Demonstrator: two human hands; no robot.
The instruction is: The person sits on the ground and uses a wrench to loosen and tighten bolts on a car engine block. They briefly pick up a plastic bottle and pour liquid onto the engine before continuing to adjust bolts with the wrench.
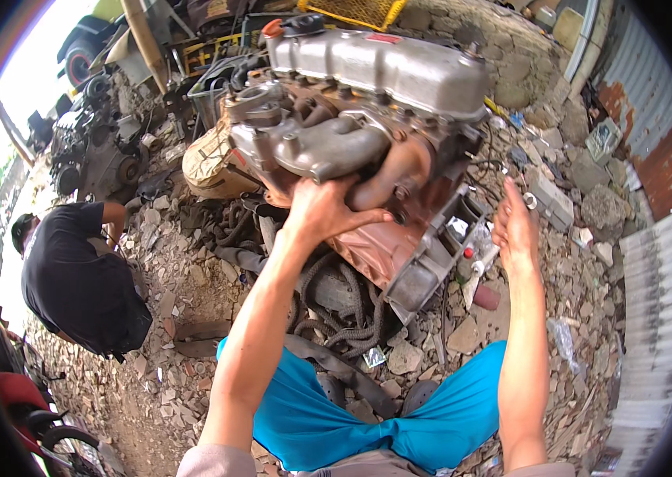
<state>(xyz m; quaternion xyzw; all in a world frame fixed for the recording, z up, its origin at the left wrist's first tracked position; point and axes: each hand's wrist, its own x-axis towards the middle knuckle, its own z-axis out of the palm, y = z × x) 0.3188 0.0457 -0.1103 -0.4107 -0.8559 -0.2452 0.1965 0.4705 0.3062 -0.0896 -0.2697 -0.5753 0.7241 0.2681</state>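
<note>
A large old engine block (367,119) with a grey valve cover and rusty side lies tilted on rubble in front of me. My left hand (321,208) grips the underside of its grey manifold (328,143). My right hand (515,230) hovers with fingers apart beside the engine's lower right end, near a small ring-shaped part (530,199) at my fingertips; I cannot tell whether I hold it. My legs in blue shorts (367,413) are at the bottom.
Another person in a black shirt (81,282) crouches at the left. A second engine (93,151) sits at the far left. Thick rope and belts (344,318) lie under the engine. Broken bricks cover the ground; corrugated metal sheets (654,318) stand at the right.
</note>
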